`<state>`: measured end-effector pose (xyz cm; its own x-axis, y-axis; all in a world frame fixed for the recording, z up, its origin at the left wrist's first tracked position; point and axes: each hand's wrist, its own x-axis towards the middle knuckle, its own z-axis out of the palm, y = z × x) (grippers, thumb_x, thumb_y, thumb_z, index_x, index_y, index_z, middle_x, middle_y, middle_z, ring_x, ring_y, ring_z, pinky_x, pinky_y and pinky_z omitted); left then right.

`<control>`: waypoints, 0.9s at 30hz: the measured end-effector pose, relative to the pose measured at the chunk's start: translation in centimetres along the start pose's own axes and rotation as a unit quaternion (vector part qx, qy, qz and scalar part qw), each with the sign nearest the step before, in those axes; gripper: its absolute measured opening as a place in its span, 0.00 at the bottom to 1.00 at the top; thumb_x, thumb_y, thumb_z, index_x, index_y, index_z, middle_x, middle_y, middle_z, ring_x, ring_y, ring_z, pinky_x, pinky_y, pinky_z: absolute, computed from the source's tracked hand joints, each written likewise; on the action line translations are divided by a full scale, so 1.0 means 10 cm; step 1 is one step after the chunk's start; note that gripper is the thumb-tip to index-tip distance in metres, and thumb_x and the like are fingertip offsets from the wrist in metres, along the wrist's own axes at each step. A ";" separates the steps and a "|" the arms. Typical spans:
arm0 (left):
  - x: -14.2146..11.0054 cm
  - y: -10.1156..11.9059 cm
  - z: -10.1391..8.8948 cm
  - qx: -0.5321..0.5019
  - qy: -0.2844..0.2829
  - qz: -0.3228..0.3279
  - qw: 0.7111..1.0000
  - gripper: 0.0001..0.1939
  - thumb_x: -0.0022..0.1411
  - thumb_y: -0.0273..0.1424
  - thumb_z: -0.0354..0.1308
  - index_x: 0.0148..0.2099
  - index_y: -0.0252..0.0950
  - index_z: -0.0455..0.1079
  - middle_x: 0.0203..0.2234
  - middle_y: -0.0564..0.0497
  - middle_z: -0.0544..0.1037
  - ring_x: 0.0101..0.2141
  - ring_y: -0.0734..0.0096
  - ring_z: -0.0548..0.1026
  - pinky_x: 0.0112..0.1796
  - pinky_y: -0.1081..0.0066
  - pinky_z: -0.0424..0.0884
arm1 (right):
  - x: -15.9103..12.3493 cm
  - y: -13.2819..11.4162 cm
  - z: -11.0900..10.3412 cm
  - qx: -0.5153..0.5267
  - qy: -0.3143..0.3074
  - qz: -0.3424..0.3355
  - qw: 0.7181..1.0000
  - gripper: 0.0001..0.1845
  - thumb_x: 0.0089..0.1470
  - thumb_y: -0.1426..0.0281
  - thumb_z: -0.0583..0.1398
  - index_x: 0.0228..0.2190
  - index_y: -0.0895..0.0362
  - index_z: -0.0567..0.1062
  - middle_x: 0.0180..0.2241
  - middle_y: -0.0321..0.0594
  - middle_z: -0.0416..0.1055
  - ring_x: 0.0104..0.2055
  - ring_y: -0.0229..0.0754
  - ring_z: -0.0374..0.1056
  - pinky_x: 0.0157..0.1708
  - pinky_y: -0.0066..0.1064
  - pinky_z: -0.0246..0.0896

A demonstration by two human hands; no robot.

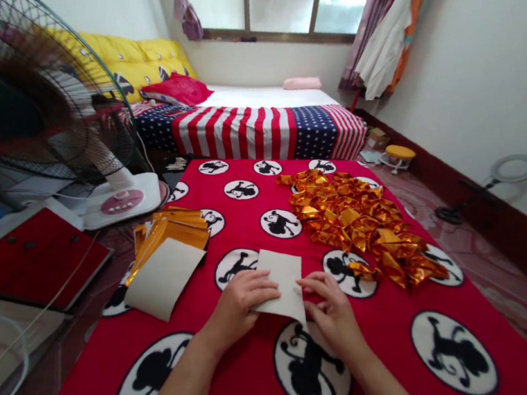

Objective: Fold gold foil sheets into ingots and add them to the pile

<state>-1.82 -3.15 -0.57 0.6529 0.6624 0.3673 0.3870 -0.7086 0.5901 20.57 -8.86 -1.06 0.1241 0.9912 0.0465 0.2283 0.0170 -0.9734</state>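
Observation:
A pale sheet of paper (pixel 281 279), its underside or back facing up, lies over the red cloth in front of me. My left hand (pixel 252 295) has its fingers together across the sheet's left edge, gripping it there; the thumb is mostly hidden. At the opposite edge, my right hand (pixel 328 302) pinches the paper between thumb and curled fingers. Left of my hands rests a stack of gold foil sheets (pixel 170 226), with a pale-faced sheet (pixel 165 278) on its near side. To the right spreads a heap of crumpled or folded gold foil pieces (pixel 353 218).
The red cloth (pixel 230 383) with black-and-white round prints covers the surface. A floor fan (pixel 123 200) stands at the left beside a red panel (pixel 33 260). Behind is a bed with a striped, starred cover (pixel 245 132). A yellow stool (pixel 400 152) and ring lamp (pixel 515 169) stand right.

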 end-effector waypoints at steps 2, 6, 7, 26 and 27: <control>-0.02 0.05 -0.02 0.016 -0.014 -0.003 1.000 0.29 0.50 0.15 0.51 0.51 0.44 0.75 0.47 0.49 0.80 0.55 0.58 0.72 0.54 0.55 0.64 | -0.02 0.04 -0.03 -0.135 0.018 -0.111 0.984 0.19 0.50 0.74 0.61 0.43 0.47 0.81 0.51 0.46 0.67 0.47 0.49 0.68 0.41 0.41 0.69; -0.09 0.17 -0.03 0.010 -0.045 -0.025 0.999 0.22 0.58 0.19 0.52 0.50 0.43 0.76 0.44 0.47 0.81 0.48 0.61 0.76 0.49 0.60 0.67 | -0.05 0.05 -0.03 -0.212 -0.070 -0.226 0.948 0.24 0.52 0.80 0.57 0.44 0.43 0.80 0.50 0.42 0.71 0.51 0.49 0.65 0.49 0.44 0.64; -0.11 0.18 -0.03 -0.001 -0.048 -0.032 0.998 0.20 0.60 0.20 0.52 0.50 0.43 0.76 0.43 0.47 0.81 0.47 0.62 0.76 0.49 0.61 0.67 | -0.05 0.04 -0.02 -0.210 -0.103 -0.229 0.945 0.24 0.53 0.80 0.57 0.44 0.44 0.80 0.47 0.41 0.73 0.50 0.48 0.66 0.47 0.42 0.64; 0.29 0.03 0.08 0.147 0.085 -0.360 0.918 0.11 0.57 0.41 0.62 0.39 0.41 0.75 0.27 0.51 0.79 0.30 0.64 0.75 0.28 0.71 0.59 | 0.36 -0.01 0.23 -0.359 0.076 -0.048 0.929 0.04 0.55 0.68 0.60 0.30 0.55 0.70 0.33 0.39 0.69 0.32 0.42 0.66 0.31 0.32 0.55; 0.28 0.03 0.09 0.149 0.094 -0.352 0.919 0.13 0.57 0.40 0.62 0.42 0.42 0.74 0.31 0.50 0.79 0.32 0.63 0.76 0.29 0.71 0.61 | 0.37 -0.02 0.23 -0.357 0.081 -0.046 0.929 0.04 0.54 0.68 0.60 0.32 0.55 0.71 0.34 0.40 0.70 0.34 0.43 0.67 0.31 0.32 0.56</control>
<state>0.67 -1.73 0.02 0.0578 0.9929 0.1041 0.8499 -0.1037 0.5166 18.75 -4.89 -1.25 0.2030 0.9560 0.2117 0.8208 -0.0483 -0.5691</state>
